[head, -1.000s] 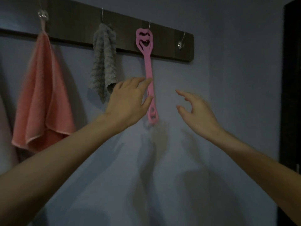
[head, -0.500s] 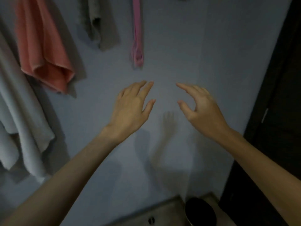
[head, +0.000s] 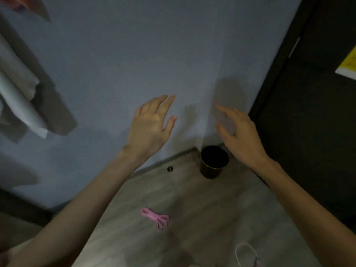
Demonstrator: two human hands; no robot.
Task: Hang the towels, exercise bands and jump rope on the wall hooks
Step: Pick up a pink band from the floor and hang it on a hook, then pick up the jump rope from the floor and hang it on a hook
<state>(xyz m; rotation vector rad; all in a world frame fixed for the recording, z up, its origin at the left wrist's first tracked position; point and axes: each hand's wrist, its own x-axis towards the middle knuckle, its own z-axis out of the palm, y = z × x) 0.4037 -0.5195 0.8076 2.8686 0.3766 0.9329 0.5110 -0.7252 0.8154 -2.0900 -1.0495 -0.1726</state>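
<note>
A pink exercise band (head: pixel 156 219) lies folded on the wooden floor, below and between my arms. A pale looped cord, probably the jump rope (head: pixel 247 254), lies on the floor near the bottom edge. My left hand (head: pixel 152 124) is raised before the wall, fingers spread, holding nothing. My right hand (head: pixel 239 134) hovers beside it, fingers spread and slightly curled, also holding nothing. A white towel (head: pixel 18 97) hangs at the left edge, blurred. A scrap of the coral towel (head: pixel 18 2) shows in the top left corner. The hooks are out of view.
A black cylindrical bin (head: pixel 213 161) stands in the corner where the wall meets a dark door (head: pixel 308 112). A small black round object (head: pixel 170 168) sits on the floor by the wall. A yellow paper (head: pixel 348 64) is on the door.
The view has dropped from the hook rail to the floor. My left hand has let go of the hung pink band. Both hands now sit low before the wall, holding nothing.
</note>
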